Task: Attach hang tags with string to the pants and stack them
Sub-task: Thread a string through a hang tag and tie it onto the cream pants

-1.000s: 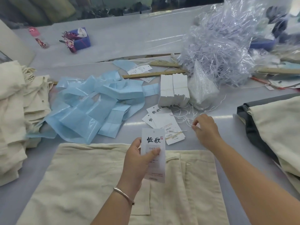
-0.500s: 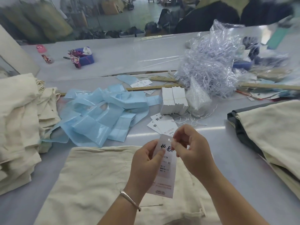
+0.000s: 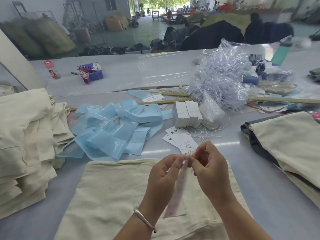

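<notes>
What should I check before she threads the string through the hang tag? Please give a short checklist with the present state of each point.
1. Hang tag held: ok. The left hand pinches its top edge; the tag hangs down, seen nearly edge-on.
2. Right hand at the top of the tag: ok. Its fingertips meet the left hand's there.
3. String in the right hand: cannot tell. The fingers hide it and the spot is blurred.
4. Tag hole lined up: cannot tell, too small to see.
5. Pants ready: ok. They lie flat on the table under the hands.
6. Spare strings and tags available: ok, both lie just beyond the hands.
</notes>
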The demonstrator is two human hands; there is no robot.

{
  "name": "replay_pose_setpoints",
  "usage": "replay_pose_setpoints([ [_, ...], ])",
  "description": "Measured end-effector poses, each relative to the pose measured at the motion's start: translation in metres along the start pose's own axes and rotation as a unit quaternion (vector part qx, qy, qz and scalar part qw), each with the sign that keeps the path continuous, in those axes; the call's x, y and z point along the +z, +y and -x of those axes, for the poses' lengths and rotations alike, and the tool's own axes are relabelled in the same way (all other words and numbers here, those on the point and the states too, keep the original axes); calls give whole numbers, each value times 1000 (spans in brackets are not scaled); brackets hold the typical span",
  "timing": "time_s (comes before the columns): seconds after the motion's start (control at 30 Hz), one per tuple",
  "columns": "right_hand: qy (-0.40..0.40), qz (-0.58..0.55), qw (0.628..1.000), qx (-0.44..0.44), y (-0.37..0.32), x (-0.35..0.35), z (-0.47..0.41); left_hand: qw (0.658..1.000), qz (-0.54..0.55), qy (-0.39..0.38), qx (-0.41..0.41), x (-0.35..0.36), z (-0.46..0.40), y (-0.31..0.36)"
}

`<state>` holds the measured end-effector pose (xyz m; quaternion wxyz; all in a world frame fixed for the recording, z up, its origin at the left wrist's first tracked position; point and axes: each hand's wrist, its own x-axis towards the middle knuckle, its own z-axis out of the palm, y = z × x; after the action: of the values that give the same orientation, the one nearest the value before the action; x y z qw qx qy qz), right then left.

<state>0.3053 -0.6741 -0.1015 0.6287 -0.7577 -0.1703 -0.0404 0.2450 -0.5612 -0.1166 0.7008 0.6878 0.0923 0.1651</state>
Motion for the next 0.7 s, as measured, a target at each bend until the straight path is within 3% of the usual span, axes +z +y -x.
replay_pose_setpoints([
  [0.2, -23, -81, 996, 26, -1, -19, 15, 1000, 6, -21, 19, 12, -9, 2],
  [0.4, -46, -119, 991, 43, 5, -57, 11, 993, -22, -112, 21, 37, -23, 6],
  [0.57, -56, -120, 989, 59, 18, -85, 6, 982, -67, -171, 33, 60, -28, 9],
  [0.7, -23, -88, 992, 84, 27, -95, 5, 977, -122, -170, 39, 79, -26, 1],
])
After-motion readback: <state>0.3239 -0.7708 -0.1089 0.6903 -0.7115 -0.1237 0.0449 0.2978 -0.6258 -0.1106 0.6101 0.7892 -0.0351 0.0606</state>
